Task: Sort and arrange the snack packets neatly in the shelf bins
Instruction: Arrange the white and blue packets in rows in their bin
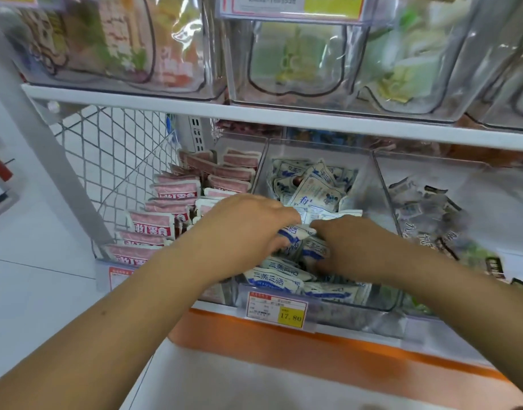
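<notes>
Both hands reach into the middle clear bin (381, 303) on the lower shelf, which is full of white-and-blue snack packets (310, 187). My left hand (245, 226) curls over a white-and-blue packet (293, 232) near the bin's front. My right hand (355, 241) presses fingers down onto neighbouring packets (313, 253), its fingertips hidden among them. The left bin holds pink-and-white packets (174, 190) standing in rows. The right bin holds dark grey packets (426, 214) in a loose heap.
A white shelf board (165, 102) overhead carries clear bins of orange and green packets (295, 54). A wire mesh side panel (112, 155) closes the left end. A yellow price tag (276, 309) hangs on the middle bin's front. An orange strip (284, 344) edges the ledge below.
</notes>
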A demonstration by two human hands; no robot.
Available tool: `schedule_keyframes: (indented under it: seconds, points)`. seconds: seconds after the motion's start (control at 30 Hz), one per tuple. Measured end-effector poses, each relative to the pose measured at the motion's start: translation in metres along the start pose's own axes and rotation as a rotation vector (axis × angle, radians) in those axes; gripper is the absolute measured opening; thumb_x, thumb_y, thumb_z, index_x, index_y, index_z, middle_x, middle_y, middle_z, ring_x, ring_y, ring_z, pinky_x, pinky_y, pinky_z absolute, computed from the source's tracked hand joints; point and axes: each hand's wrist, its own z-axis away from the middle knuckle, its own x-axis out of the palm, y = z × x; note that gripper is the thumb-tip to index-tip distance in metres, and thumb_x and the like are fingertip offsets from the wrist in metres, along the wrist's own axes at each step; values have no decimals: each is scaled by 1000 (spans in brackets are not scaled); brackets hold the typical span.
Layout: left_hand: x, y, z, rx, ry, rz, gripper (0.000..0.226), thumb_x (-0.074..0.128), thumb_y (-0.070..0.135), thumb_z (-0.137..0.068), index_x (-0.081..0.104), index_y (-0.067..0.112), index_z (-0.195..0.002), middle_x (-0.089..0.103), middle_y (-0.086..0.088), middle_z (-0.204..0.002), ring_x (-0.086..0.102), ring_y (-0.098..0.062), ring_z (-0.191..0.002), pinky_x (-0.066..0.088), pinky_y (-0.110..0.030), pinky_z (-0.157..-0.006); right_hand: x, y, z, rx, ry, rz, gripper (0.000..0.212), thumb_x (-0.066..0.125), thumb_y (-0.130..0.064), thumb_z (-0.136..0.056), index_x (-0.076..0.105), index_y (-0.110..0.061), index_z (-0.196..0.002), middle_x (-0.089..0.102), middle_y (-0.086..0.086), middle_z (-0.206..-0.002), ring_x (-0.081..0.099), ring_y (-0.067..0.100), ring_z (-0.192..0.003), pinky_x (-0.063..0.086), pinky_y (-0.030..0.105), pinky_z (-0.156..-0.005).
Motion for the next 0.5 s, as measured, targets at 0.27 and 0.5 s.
schedule_keyframes:
  seconds: [0.27, 0.5]
  points:
    - [3, -17, -15, 66, -185, 4, 24, 44, 39, -100, 61, 34, -116, 71, 5, -101, 62, -17, -91, 52, -36, -77, -12, 12, 20, -169, -147, 78, 22, 53, -13, -89, 48, -32, -96, 44, -10, -77, 51, 18, -77, 48, 35, -68]
    - [17, -3, 16, 118, -70, 37, 39, 25, 49, -101, 40, 36, -134, 64, 10, -115, 50, -11, -113, 9, -20, -103, -39, 21, 25, -116, -383, -82, 25, 47, -46, -96, 65, -30, -103, 64, -19, -100, 58, 0, -90, 47, 22, -84]
